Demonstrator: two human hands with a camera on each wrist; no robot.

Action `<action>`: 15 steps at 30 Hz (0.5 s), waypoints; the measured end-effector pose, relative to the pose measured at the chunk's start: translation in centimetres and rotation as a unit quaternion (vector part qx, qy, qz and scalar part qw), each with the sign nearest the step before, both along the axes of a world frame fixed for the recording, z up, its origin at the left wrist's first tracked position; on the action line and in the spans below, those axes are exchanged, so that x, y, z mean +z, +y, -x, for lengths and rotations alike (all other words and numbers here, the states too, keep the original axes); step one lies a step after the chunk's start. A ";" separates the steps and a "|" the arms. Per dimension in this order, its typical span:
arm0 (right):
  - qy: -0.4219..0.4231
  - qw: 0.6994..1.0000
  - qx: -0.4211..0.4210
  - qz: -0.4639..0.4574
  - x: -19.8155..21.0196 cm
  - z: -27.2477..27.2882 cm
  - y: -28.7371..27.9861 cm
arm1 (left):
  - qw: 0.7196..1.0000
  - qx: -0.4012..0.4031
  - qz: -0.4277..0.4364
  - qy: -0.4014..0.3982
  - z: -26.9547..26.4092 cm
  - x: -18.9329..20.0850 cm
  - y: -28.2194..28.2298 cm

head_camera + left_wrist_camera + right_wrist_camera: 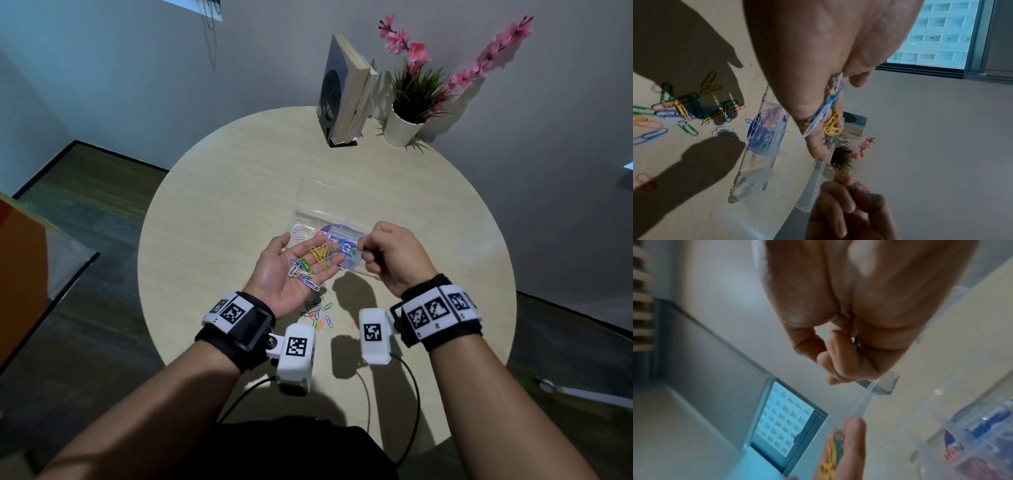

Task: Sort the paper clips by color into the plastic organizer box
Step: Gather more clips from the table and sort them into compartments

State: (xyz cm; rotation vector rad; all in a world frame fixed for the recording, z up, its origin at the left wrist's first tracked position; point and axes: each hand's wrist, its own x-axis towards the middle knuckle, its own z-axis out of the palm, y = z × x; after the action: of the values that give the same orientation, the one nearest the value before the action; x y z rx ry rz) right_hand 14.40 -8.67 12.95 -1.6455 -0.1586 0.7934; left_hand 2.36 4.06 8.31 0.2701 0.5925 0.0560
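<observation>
My left hand (274, 275) lies palm up and open over the table, in front of the clear organizer box (359, 229). It carries several loose paper clips (305, 267) in yellow, green, blue and white. The left wrist view shows the same clips (829, 105) along the fingers. My right hand (368, 255) hovers over the box's right end, fingers curled, pinching a blue paper clip (856, 341) between thumb and forefinger. The box's compartments hold white clips (301, 231), pink clips (770, 116) and blue clips (762, 138). A mixed clip pile (318, 313) lies on the table below my left wrist.
The box's lid (315, 192) lies open, flat on the far side. Books in a black stand (346, 96) and a potted plant with pink flowers (411, 102) sit at the round table's (222, 178) far edge. Cables trail off the near edge.
</observation>
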 end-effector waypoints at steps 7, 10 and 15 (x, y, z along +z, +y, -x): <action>-0.062 0.990 0.001 0.126 -4.0 -3.9 2.6 | 1.000 0.019 0.015 -0.004 -0.1 -0.8 1.2; -0.064 0.983 -0.006 0.172 -6.1 -4.9 3.8 | 0.999 0.027 0.022 0.008 -0.4 -1.1 1.5; -0.152 0.948 0.025 0.278 -7.0 -6.2 4.6 | 0.999 0.034 0.016 0.025 -0.6 -1.2 1.8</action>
State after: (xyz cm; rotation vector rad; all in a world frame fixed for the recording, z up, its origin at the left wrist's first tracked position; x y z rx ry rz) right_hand 20.58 -4.04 5.97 -2.3063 -0.2056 0.6494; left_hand 2.96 5.88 7.07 0.2198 0.6522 0.1053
